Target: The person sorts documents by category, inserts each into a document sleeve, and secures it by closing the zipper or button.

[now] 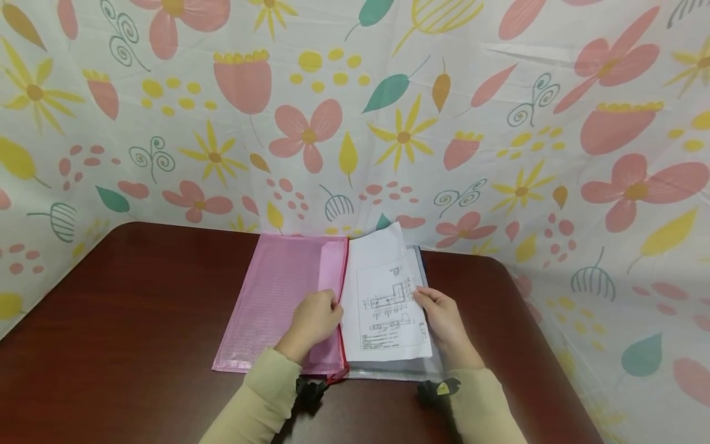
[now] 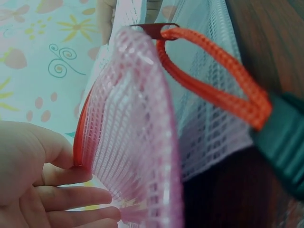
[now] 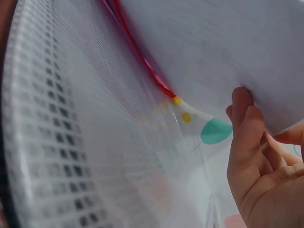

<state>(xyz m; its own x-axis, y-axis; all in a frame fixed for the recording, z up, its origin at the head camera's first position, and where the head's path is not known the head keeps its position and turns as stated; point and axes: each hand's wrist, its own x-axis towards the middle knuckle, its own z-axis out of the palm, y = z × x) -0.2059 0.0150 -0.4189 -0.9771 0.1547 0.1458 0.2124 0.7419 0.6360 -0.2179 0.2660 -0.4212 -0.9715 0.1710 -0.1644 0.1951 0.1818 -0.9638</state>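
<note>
In the head view a pink mesh zip pouch (image 1: 277, 290) lies on the table, its red zip edge running down its right side. My left hand (image 1: 315, 317) pinches that edge between thumb and forefinger; the other fingers are loosely extended in the left wrist view. White paper sheets (image 1: 383, 370) printed with technical drawings lie alongside the red edge. The right hand (image 1: 444, 314) pinches the sheets' right edge, which is lifted in the right wrist view. Partly hidden beneath the paper is a clear greyish mesh pouch (image 1: 396, 374) with a dark blue edge.
A red cord loop (image 2: 223, 61) with a dark ribbed pull (image 2: 285, 142) hangs from the zip's near end. The dark brown table (image 1: 111, 320) extends to both sides of the pouches. A flower-printed white cloth (image 1: 355, 123) stands behind the table and at its sides.
</note>
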